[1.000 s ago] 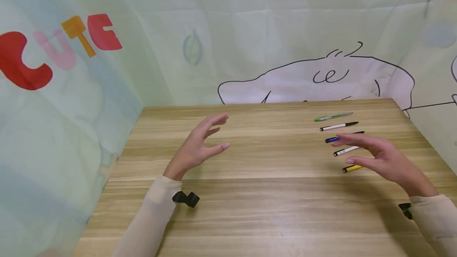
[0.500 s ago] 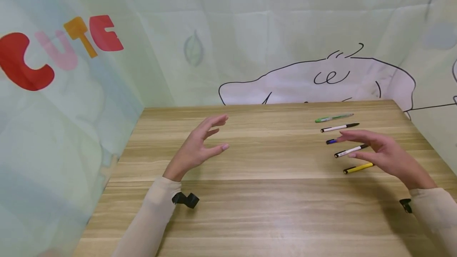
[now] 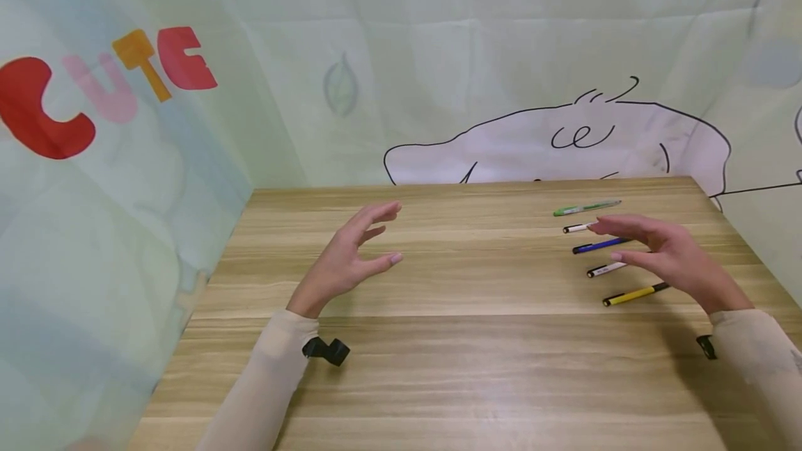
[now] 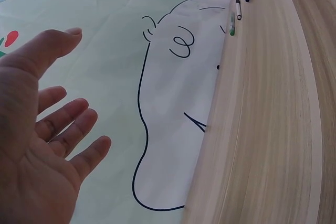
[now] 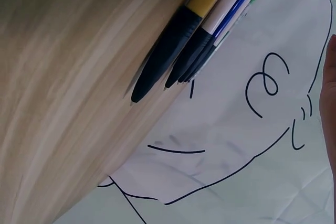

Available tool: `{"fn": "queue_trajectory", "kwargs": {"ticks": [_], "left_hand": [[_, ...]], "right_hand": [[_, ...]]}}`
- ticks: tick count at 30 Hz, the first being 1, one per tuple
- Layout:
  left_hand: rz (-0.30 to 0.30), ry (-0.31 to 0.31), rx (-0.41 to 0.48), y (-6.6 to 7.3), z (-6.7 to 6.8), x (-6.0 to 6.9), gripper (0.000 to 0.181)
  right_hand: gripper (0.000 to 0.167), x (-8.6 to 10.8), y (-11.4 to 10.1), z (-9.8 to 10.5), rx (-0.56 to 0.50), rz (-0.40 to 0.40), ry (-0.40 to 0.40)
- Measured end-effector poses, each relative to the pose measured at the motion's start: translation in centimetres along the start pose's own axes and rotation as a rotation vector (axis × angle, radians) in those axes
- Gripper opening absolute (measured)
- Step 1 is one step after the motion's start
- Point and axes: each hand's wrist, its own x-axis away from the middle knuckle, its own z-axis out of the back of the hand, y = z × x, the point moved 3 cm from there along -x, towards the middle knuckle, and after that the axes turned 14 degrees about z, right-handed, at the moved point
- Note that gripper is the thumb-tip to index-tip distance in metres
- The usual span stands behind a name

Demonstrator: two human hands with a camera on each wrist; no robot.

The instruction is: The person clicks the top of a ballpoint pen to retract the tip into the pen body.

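Note:
In the head view several pens lie in a column at the right of the table. Farthest is a green pen [image 3: 587,208], then a white pen [image 3: 576,227], a blue pen [image 3: 598,246], another white pen [image 3: 604,270] and, nearest, a yellow pen [image 3: 635,294] with a black grip. My right hand [image 3: 679,263] hovers over them with thumb and fingers apart, holding nothing and covering parts of the middle pens. Off to the left, my left hand [image 3: 347,256] is held in the air, its fingers loosely bent around nothing; its palm [image 4: 39,177] shows in the left wrist view.
The wood-grain table [image 3: 451,360] meets a printed cloth backdrop [image 3: 438,89] at its far edge and left side. Black wrist cameras [image 3: 327,351] are strapped at both sleeves.
My right hand has shifted slightly toward the far edge, uncovering the yellow and blue pens more and covering part of the farther white pen. My left hand stays in place.

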Motion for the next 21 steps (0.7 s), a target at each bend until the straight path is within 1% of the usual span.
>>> {"fn": "queue_trajectory", "kwargs": {"ticks": [5, 12, 17, 21], "left_hand": [[0.006, -0.002, -0.008, -0.1, -0.1, -0.1, 0.076], [0.001, -0.004, -0.013, -0.1, -0.1, -0.1, 0.075], [-0.004, -0.005, -0.017, -0.1, -0.1, -0.1, 0.076], [-0.008, -0.004, -0.019, -0.1, -0.1, -0.1, 0.075]], "right_hand": [[0.054, -0.5, 0.8, 0.2, 0.033, -0.021, -0.001], [0.054, -1.0, 1.7, 0.5, 0.032, -0.028, 0.006], [0.054, -1.4, 2.2, 0.7, 0.062, -0.053, 0.007], [0.054, -1.8, 2.7, 0.9, 0.097, -0.049, 0.005]]}}
